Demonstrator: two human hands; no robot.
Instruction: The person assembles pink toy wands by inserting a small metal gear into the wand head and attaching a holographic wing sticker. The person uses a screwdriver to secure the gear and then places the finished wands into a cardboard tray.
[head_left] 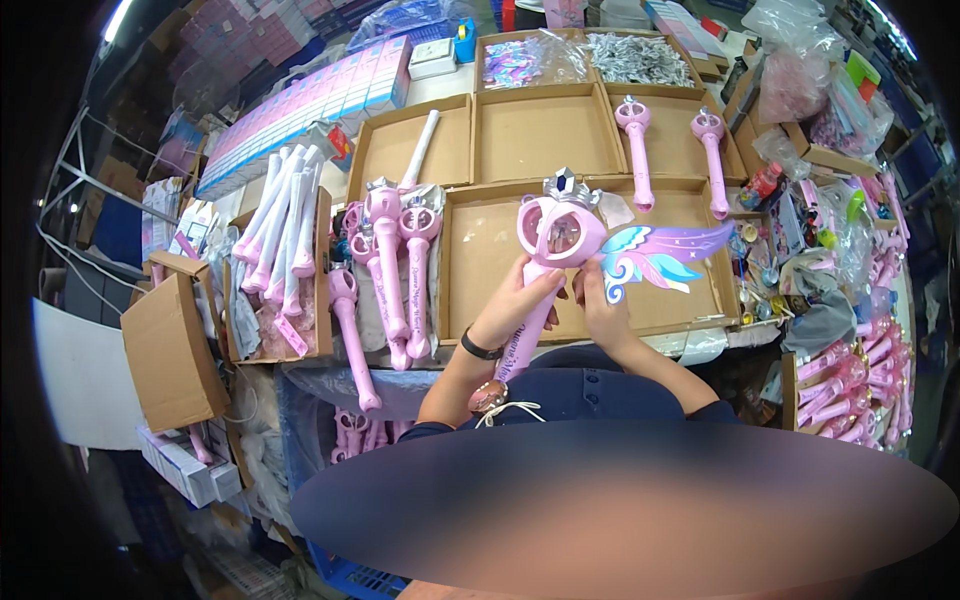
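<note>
Around the upper handle of a pink toy wand (545, 222) my left hand (520, 300) is wrapped, holding it upright in front of my chest. The wand has a round openwork head with a silver crown (565, 186) and dark gem on top. A blue, pink and purple wing (662, 252) sticks out from the right side of the head. My right hand (602, 308) pinches the wing's base, right against the wand head; whether the wing is fastened there is hidden by my fingers. Beneath the wing lies a shallow cardboard tray (480, 285).
Several pink wands (388, 265) lie left of the tray, beside a box of white-wrapped wands (275, 230). Two more wands (638, 150) rest in a back tray. Silver parts (635, 60) fill a far tray. At right are bags, small bottles and a box of wands (840, 385).
</note>
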